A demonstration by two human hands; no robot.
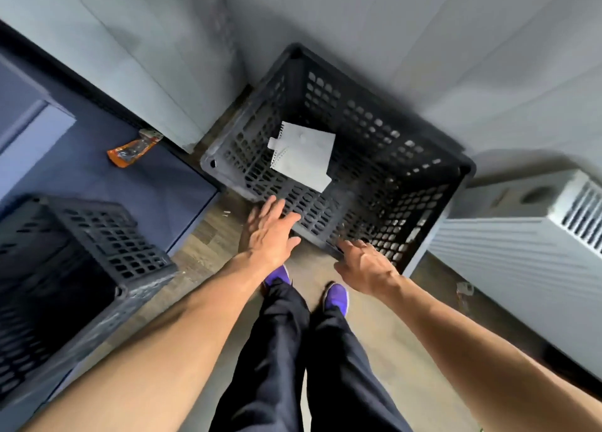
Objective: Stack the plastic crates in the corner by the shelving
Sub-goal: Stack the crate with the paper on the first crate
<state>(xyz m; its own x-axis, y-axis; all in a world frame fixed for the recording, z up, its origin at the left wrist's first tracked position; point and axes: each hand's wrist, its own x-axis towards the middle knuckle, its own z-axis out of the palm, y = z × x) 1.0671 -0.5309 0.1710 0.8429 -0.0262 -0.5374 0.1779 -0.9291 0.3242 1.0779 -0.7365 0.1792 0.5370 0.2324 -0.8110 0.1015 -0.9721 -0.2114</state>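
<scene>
A black perforated plastic crate (420,171) stands in the corner where two pale walls meet, its mouth facing up. A white sheet (306,153) lies inside it. My left hand (268,233) hovers with fingers spread at the crate's near rim, holding nothing. My right hand (365,265) rests at the near rim's right part, fingers loosely apart, not clearly gripping. A second black crate (107,236) sits at the left on a blue surface, apart from both hands.
The blue shelf surface (143,184) runs along the left wall with an orange wrapper (132,150) on it. A white ribbed heater unit (527,252) stands at the right. My purple shoes (337,296) are on the wooden floor (208,246) just before the corner crate.
</scene>
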